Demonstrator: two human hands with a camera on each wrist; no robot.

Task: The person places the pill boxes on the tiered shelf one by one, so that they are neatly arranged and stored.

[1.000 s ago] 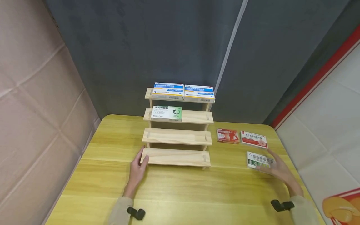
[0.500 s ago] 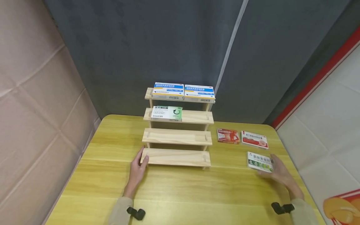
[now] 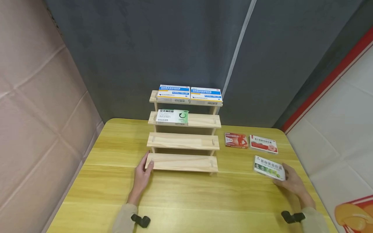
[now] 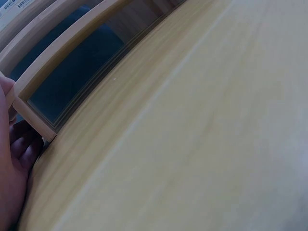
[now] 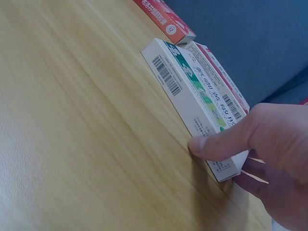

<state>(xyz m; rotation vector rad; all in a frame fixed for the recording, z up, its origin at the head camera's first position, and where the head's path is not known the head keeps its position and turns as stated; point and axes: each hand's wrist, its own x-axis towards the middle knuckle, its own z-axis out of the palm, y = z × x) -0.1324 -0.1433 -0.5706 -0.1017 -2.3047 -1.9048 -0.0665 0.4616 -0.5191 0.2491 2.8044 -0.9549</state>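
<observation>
At the right, my right hand [image 3: 292, 181] pinches a white-and-green medicine box [image 3: 269, 167] by its right end. In the right wrist view the thumb presses the barcode side of the box [image 5: 178, 91], with the other fingers behind it and a shadow on the wood below. My left hand [image 3: 142, 174] holds the left end of the lowest step of a stepped wooden display rack [image 3: 182, 162], thumb on top. The left wrist view shows its fingers [image 4: 29, 147] beside the rack's end leg. Two blue-and-white boxes [image 3: 174, 93] lie on the top step, and a white-green box [image 3: 172, 117] on the second.
Right of the rack, a red medicine box [image 3: 236, 140] and a white-and-red one [image 3: 263, 144] lie side by side on the wood-grain table [image 3: 186, 200]. A dark grey partition [image 3: 145, 48] stands behind the table, with pale panels at both sides.
My right hand has taken hold of the white-and-green box, which has shifted slightly left and tilted up off the table. My left hand stays on the rack.
</observation>
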